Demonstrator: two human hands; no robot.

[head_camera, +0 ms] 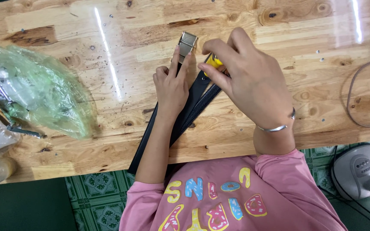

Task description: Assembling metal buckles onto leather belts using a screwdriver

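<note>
Bright, even overhead light. Two long white glare streaks cross the glossy table. Shadows are soft and short. Focus is sharp; edges bend slightly.

The black belt lies slantwise across my worktop, its strap running off the near edge. Its brass buckle rests flat at the far end. Beside the buckle, a small yellow tool touches the strap.

The left hand lies flat, index and middle fingers stretched forward, the others curled. The right hand arches above it, thumb and forefinger pinched together.
</note>
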